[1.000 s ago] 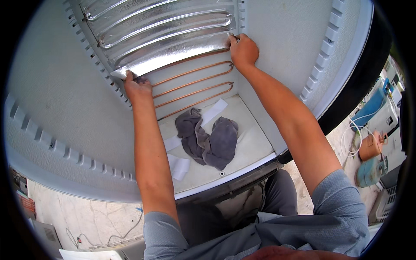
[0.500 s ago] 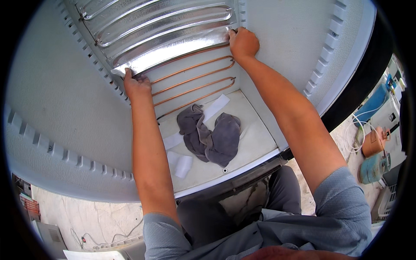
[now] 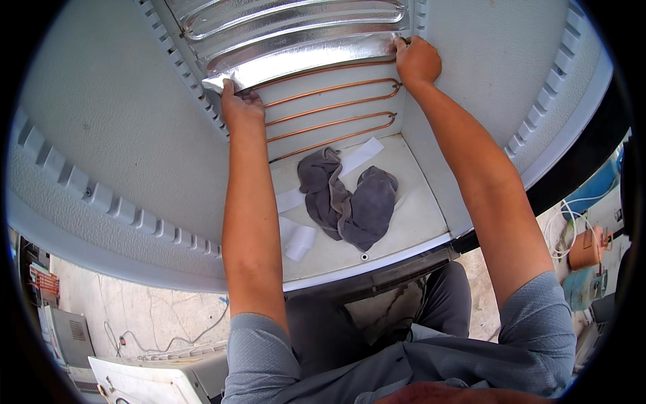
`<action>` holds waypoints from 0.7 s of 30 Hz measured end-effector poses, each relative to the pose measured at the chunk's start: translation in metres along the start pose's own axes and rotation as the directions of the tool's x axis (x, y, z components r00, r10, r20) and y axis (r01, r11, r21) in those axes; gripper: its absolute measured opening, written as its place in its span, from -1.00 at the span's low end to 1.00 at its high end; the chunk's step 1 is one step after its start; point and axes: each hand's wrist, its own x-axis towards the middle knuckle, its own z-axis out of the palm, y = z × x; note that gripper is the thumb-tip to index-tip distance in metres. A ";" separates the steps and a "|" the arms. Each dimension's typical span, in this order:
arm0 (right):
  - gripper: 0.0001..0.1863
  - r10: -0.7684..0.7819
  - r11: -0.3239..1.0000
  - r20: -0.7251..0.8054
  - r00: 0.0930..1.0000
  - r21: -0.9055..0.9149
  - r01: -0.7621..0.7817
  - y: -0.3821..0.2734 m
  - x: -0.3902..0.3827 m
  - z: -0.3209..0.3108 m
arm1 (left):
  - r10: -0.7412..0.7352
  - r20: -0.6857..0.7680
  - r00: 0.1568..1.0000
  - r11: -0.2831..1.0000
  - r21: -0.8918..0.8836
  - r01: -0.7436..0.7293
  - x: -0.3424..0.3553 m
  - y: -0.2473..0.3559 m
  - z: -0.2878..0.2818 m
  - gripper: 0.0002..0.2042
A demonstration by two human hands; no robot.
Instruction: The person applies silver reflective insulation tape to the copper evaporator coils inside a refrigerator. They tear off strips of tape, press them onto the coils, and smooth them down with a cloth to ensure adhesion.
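Inside an open refrigerator cabinet, a strip of shiny aluminium foil tape runs across the back wall, its lower edge hanging loose. My left hand pinches its left end, thumb in front and fingers behind. At the other end my right hand is closed on the foil's right corner, knuckles toward me. Below the strip, bare copper tubing loops back and forth along the white wall. Above it, more foil covers further loops, which show as ridges.
On the cabinet floor lie a crumpled grey cloth and white paper strips. Ribbed shelf supports line both side walls. Outside, an orange-brown cylinder stands at right, and a white panel lies lower left.
The view has shifted, so the cabinet sits further right and slightly higher in the picture. Both hands keep hold of the same foil ends.
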 end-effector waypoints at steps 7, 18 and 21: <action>-0.62 -0.004 1.000 -0.043 0.999 -0.006 0.004 0.004 0.003 0.007 | -0.030 0.058 0.998 0.999 0.012 0.030 0.006 0.000 -0.005 -0.64; -0.63 -0.008 0.999 -0.067 0.998 -0.038 0.006 0.001 0.001 0.004 | 0.017 0.063 0.998 0.999 0.049 -0.021 -0.003 -0.001 -0.007 -0.58; -0.62 -0.023 0.999 -0.073 0.997 -0.030 0.021 0.002 0.001 0.005 | 0.007 0.050 0.999 0.998 0.057 -0.010 -0.004 0.001 -0.006 -0.59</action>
